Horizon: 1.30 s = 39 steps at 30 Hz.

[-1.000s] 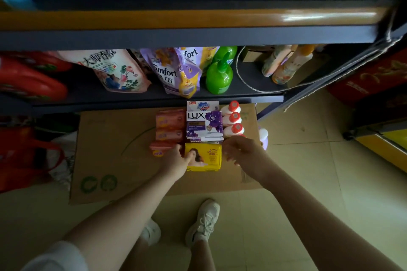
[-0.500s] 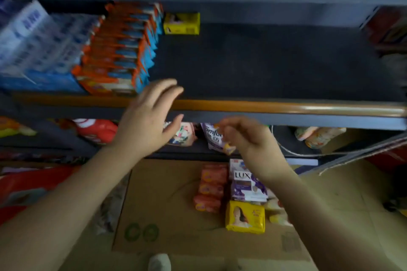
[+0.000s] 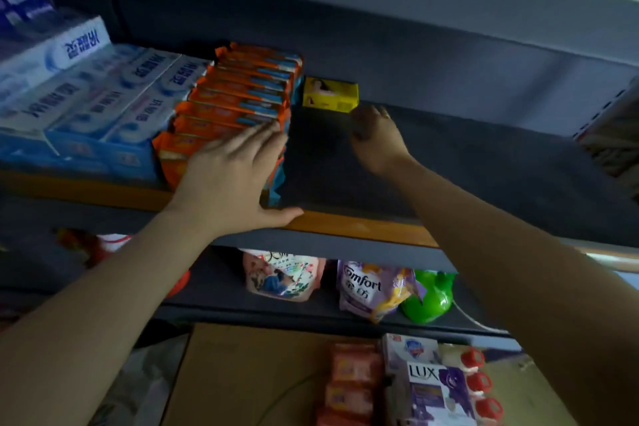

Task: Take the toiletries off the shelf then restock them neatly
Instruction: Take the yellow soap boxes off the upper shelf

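A yellow soap box [image 3: 330, 95] stands alone at the back of the dark upper shelf [image 3: 449, 162]. My right hand [image 3: 377, 138] is on the shelf just in front of and right of it, fingers curled, with nothing visible in them. My left hand [image 3: 235, 176] lies flat with straight fingers on a stack of orange soap packs [image 3: 242, 93], its thumb on the shelf's wooden front edge [image 3: 363, 228]. On the cardboard [image 3: 259, 373] on the floor lie pink soap packs [image 3: 352, 380], a purple LUX box [image 3: 435, 387] and red-capped bottles [image 3: 479, 380].
White and blue toothpaste boxes [image 3: 114, 93] fill the upper shelf's left part. The lower shelf holds a floral pouch [image 3: 280, 277], a purple Comfort pouch [image 3: 366, 290] and a green bottle [image 3: 428, 297]. Another shelf board hangs overhead.
Both hands have risen from the items on the floor cardboard to the upper shelf. The left hand now rests on the orange packs; the right has reached in near the yellow box.
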### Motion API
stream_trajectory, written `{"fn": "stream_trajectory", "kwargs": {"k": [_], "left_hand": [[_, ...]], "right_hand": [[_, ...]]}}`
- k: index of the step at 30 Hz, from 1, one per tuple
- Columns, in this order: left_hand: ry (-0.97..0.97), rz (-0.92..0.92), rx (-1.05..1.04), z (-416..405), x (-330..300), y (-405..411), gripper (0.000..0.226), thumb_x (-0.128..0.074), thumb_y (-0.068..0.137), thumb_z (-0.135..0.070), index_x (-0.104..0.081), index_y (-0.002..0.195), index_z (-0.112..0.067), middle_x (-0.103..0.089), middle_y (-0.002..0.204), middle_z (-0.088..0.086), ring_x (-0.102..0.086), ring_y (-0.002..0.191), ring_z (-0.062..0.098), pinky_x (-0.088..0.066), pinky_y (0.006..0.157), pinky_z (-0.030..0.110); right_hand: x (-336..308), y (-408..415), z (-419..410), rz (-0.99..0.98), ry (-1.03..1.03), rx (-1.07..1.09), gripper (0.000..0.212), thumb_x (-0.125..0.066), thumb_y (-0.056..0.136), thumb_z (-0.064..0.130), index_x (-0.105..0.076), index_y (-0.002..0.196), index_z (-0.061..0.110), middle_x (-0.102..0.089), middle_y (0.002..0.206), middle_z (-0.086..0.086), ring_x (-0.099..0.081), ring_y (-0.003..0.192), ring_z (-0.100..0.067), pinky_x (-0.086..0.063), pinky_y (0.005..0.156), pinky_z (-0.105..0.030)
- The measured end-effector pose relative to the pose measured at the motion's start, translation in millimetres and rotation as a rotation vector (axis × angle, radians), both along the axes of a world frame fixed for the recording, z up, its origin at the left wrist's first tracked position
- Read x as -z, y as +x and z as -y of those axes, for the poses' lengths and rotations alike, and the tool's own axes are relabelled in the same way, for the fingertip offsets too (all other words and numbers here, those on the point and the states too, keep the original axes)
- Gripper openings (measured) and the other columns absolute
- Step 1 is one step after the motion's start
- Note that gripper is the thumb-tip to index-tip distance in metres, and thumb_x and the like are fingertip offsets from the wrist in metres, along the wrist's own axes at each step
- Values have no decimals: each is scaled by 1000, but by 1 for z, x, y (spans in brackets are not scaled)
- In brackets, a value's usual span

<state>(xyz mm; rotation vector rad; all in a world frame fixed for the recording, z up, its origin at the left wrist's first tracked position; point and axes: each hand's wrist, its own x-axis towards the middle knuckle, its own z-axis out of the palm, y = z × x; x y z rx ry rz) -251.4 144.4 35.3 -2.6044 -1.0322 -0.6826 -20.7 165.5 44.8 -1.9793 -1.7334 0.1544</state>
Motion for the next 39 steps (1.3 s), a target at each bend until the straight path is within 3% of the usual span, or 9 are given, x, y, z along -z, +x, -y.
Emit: {"fn": "stream_trajectory", "kwargs": {"k": [4, 7, 16, 20, 25, 27, 33, 36, 39], "left_hand": [[108, 79, 19, -10, 11, 2, 79, -42, 66, -58, -63, 109, 4, -67, 104, 20, -67, 90, 35, -53, 75, 46], [93, 80, 6, -18, 19, 3, 75, -45, 68, -57, -62, 112, 1, -66, 107, 18, -66, 93, 34, -52, 78, 43], [151, 64, 0, -12, 17, -2, 61, -47, 79, -53, -65, 113, -6, -64, 118, 11, -62, 107, 23, -46, 87, 32], [147, 48, -9, -13, 17, -2, 60, -46, 80, -52, -64, 114, -5, -63, 120, 11, -61, 109, 23, -41, 90, 30], [119, 0, -29, -11, 11, -2, 63, -45, 78, -53, -62, 116, -5, -62, 122, 12, -61, 109, 25, -44, 89, 33], [79, -30, -45, -9, 9, -2, 65, -44, 78, -53, -60, 118, -4, -61, 124, 12, -60, 111, 26, -46, 90, 34], [-58, -91, -55, 0, -1, -2, 66, -43, 80, -53, -57, 121, -3, -59, 124, 17, -58, 112, 31, -45, 94, 38], [-232, -98, -49, 8, -13, -3, 71, -33, 85, -53, -50, 130, -1, -52, 134, 17, -50, 122, 32, -37, 101, 42], [-373, 118, 39, 26, -26, -2, 65, -31, 89, -48, -48, 132, -3, -46, 139, 14, -40, 131, 27, -30, 106, 35]], "right_hand": [[5, 8, -55, 193, -154, -13, 62, -42, 97, 18, -9, 148, 7, -4, 157, -11, -5, 145, -23, -5, 114, -30], [17, 13, -80, 268, -225, -35, 65, -41, 97, 25, -4, 149, 15, -1, 158, -3, 3, 145, -25, -9, 116, -39], [6, 23, -29, 359, 81, -210, 52, -65, 83, 36, -52, 129, 17, -46, 132, -13, -38, 121, -35, -36, 99, -44], [1, 15, -31, 79, -228, -144, 84, -70, 73, 51, -35, 140, 17, -37, 143, -7, -35, 131, -25, -33, 105, -32], [-4, 4, -15, 232, -318, -95, 74, -73, 66, 47, -43, 128, 19, -56, 121, -8, -54, 110, -28, -48, 88, -38], [-9, 0, 11, 89, -222, -127, 78, -78, 64, 32, -41, 131, 17, -55, 121, -6, -54, 109, -24, -45, 86, -32], [-46, -28, 105, -838, 18, -348, 61, -70, 65, 5, -40, 116, 16, -55, 95, 5, -57, 83, 2, -48, 74, -16], [-47, -44, 142, -1103, -34, -298, 58, -74, 64, 17, -44, 114, 23, -60, 99, 0, -61, 89, -7, -50, 74, -22], [-37, -59, 168, -1199, -82, -154, 56, -74, 62, 24, -47, 111, 23, -61, 96, 2, -62, 84, -1, -49, 70, -17]]}}
